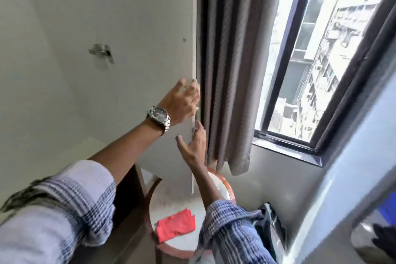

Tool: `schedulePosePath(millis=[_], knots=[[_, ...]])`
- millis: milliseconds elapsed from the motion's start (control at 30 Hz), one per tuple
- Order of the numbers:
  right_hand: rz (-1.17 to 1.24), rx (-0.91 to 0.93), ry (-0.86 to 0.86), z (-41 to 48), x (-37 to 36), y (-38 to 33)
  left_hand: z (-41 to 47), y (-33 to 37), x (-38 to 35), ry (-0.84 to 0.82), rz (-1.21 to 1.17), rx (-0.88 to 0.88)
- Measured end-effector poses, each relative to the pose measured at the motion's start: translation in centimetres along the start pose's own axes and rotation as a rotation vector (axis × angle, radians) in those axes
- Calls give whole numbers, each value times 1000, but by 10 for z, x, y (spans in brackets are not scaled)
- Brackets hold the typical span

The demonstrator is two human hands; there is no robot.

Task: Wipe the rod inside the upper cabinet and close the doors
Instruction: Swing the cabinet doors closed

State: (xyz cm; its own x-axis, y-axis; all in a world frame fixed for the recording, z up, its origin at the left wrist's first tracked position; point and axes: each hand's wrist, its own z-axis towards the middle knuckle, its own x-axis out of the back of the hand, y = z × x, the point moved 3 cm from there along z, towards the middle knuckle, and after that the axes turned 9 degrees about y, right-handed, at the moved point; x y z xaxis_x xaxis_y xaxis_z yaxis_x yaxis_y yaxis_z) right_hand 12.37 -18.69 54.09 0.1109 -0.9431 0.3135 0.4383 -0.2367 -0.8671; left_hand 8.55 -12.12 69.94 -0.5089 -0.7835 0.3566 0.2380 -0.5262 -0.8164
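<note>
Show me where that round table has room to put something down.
Bare top on the round table lies between the red cloth and the cabinet door. The cloth takes the near side. Between door and curtain it is crowded: the left hand and right hand are at the door's edge.

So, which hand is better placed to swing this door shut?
Probably left: the left hand lies spread on the door face by its free edge, ready to push; the right hand only touches that edge lower down.
</note>
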Motion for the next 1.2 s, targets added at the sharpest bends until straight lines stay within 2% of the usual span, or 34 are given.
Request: schedulePosePath(millis=[67,133,233,333,433,533,600,700,833,1000,1200], knots=[[-1,112,24,-27,0,-5,-22,2,19,41,-44,81],[36,262,3,-64,-7,-10,-63,2,31,136,-122,249],[35,596,-75,-115,-38,-32,-151,-8,40,182,-91,505],[15,809,-281,-141,-83,-65,-232,-36,41,100,28,650],[-179,996,-523,-147,-141,-101,-297,-78,29,-49,129,777],[-303,1169,-627,-150,-198,-141,-349,-117,13,-223,192,798],[-352,1201,-656,-152,-225,-150,-369,-135,1,-262,189,759],[-360,1242,-613,-144,-257,-146,-385,-145,-26,-298,202,727],[-307,1293,-507,-141,-289,-148,-396,-152,-56,-348,208,816],[-223,1298,-407,-141,-324,-143,-414,-164,-79,-397,218,843],[-59,1479,-141,-120,-352,-127,-422,-167,-90,-345,259,772]])
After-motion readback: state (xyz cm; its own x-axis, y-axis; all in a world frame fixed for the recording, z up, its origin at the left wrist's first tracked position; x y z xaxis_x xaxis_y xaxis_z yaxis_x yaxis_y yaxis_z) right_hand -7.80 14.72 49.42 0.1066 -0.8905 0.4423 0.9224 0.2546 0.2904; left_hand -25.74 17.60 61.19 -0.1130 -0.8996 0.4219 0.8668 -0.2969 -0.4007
